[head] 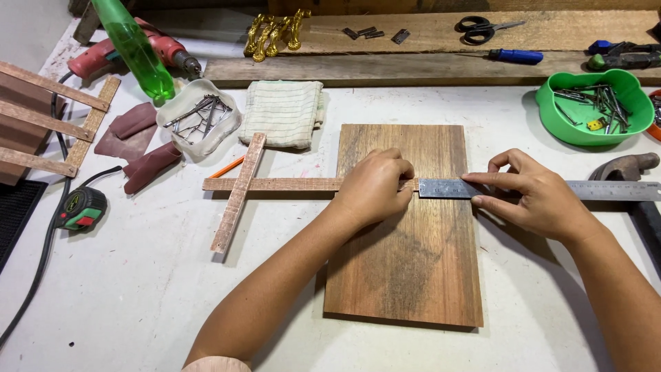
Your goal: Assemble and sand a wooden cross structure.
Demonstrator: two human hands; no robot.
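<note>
A brown wooden board (406, 269) lies flat on the white table in front of me. A thin wooden strip (272, 184) runs across it from the left, and my left hand (375, 186) presses down on its right end on the board. A steel ruler (606, 191) lies across the board from the right, end to end with the strip. My right hand (533, 193) pins the ruler down with its fingertips. A second thin strip (239, 191) lies slanted across the first one, left of the board.
A green bowl of nails (593, 105) and a hammer head (625, 167) sit at right. A clear tub of nails (200, 117), folded cloth (284, 111), sandpaper (134, 131), tape measure (81, 209), drill (117, 52) and green bottle (134, 48) lie at left. Scissors (482, 27) and screwdriver (509, 56) rest on far planks.
</note>
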